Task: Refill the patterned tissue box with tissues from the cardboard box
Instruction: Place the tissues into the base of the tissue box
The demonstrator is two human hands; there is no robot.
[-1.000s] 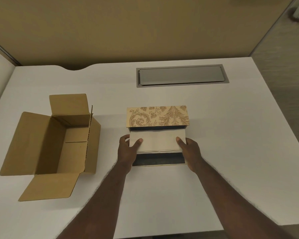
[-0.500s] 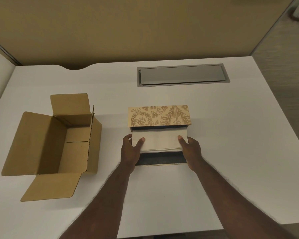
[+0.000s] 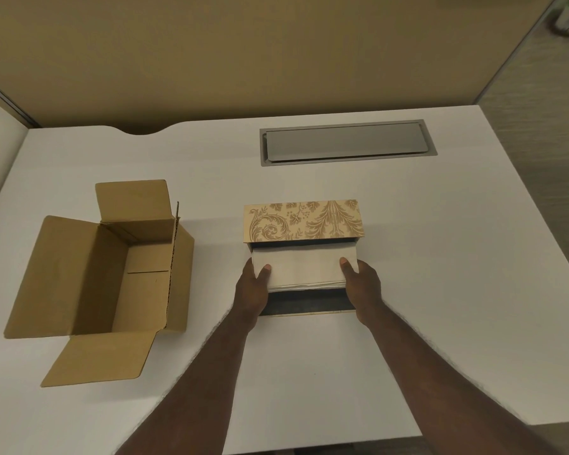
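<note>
**Both hands hold a tissue stack at the mouth of the patterned box**

The left hand (image 3: 253, 290) and the right hand (image 3: 362, 285) each clasp one short end of a white stack of tissues (image 3: 304, 269); the thumbs lie on top of the stack, the other fingers are hidden below it. The stack sits level, its far edge just under the raised lid of the patterned tissue box (image 3: 303, 221) — the lid stands up at the back, its gold leaf-and-scroll print facing the camera. Below the stack the dark inside of the box shows as a strip along the near side; whether the tissues rest on the box floor or hang just above it cannot be told.

The patterned box stands near the middle of the white desk (image 3: 440, 257); both forearms reach in from the near edge. Well apart to the left lies the cardboard box (image 3: 112, 274), its flaps spread open — one flap points toward the back, one lies flat toward the near edge, one folds out to the left; its brown inner floor and walls are plainly visible. Behind the patterned box, set into the desk top, is a long grey metal hatch (image 3: 345, 144); a tan partition wall (image 3: 243, 54) rises along the far edge of the desk.
</note>
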